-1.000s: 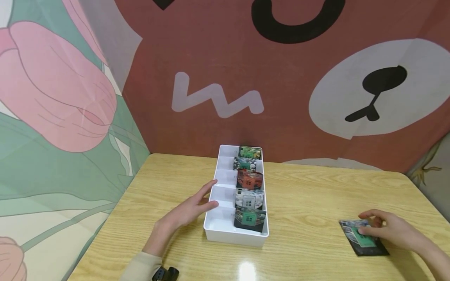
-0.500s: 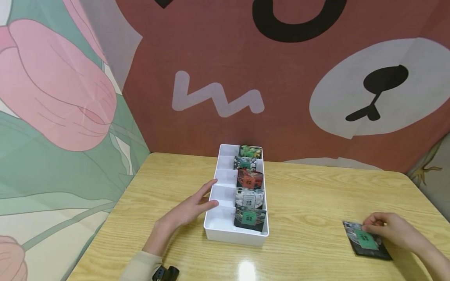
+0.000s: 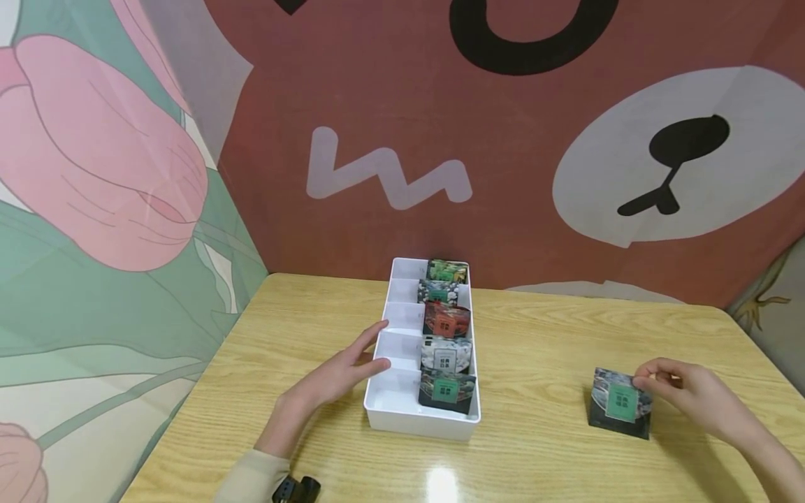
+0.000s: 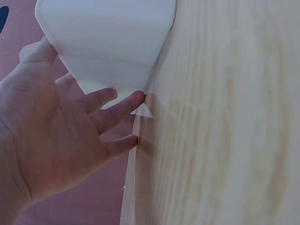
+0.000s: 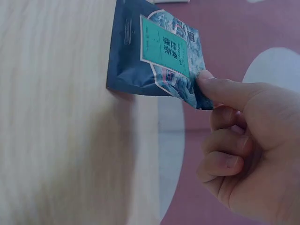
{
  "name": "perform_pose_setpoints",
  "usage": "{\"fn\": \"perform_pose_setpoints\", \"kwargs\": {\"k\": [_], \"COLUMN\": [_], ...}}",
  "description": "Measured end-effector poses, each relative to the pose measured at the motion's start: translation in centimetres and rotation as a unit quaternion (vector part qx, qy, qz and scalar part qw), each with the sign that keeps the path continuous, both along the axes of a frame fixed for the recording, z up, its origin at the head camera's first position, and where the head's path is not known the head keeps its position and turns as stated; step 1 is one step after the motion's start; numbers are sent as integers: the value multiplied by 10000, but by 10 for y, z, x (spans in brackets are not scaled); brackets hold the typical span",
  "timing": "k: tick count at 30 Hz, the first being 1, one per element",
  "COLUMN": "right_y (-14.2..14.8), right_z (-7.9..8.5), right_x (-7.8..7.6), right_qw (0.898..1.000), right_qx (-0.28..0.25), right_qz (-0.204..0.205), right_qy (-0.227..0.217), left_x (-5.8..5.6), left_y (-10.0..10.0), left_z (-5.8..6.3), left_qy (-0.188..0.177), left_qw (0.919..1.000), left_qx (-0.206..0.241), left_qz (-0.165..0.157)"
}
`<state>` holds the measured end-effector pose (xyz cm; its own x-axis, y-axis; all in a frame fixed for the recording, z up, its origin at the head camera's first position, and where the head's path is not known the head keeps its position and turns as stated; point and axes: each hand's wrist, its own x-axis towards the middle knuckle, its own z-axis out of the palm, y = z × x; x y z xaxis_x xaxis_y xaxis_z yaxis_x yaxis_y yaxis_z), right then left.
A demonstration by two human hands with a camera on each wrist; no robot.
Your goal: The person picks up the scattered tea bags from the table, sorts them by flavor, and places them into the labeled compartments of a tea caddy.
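Note:
My right hand (image 3: 704, 399) pinches a dark tea sachet (image 3: 621, 406) with a green label by its upper corner, right of the box. The sachet stands nearly upright, label facing me. In the right wrist view thumb and forefinger grip its edge, the other fingers curled. A white divided box (image 3: 418, 425) sits mid-table. My left hand (image 3: 333, 377) rests against its left side, thumb and forefinger at the rim; the left wrist view shows this hand (image 4: 51, 112) with its fingers extended beside the box wall.
Sachets stand in the box's right half, one showing per compartment: a green-labelled one (image 3: 446, 392) in front, then white (image 3: 446, 356), red (image 3: 446, 320), and others behind. The wooden table (image 3: 541, 447) ends against a patterned cloth wall (image 3: 402, 230).
My right hand has lifted the sachet from lying flat on the table to nearly upright and brought it slightly left. My left hand and the box stay put.

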<state>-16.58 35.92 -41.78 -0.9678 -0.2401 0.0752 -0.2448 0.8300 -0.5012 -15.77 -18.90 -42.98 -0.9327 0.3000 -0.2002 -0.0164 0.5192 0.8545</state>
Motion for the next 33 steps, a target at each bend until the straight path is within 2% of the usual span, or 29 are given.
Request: {"fn": "perform_pose_setpoints", "kwargs": {"k": [7,13,19,33], "right_y": [-23,-43,-65,-113], "right_z": [19,31,37,53], "right_x": [2,2,4,9], "right_qw": [9989,9952,9911,9769], "right_qx": [-151,-477,-776,-1194], "right_qz": [122,165,128,366], "right_qy": [423,840,1078,1731], "left_x": [0,0,0,-1], "left_y": [-1,-1,-1,0], "left_z": [0,0,0,0], "left_qy": [-19,-32,18,97], "left_qw": [10000,10000,10000,9999], "left_qx": [-11,24,57,-82], "left_qz": [23,20,-19,-6]}}
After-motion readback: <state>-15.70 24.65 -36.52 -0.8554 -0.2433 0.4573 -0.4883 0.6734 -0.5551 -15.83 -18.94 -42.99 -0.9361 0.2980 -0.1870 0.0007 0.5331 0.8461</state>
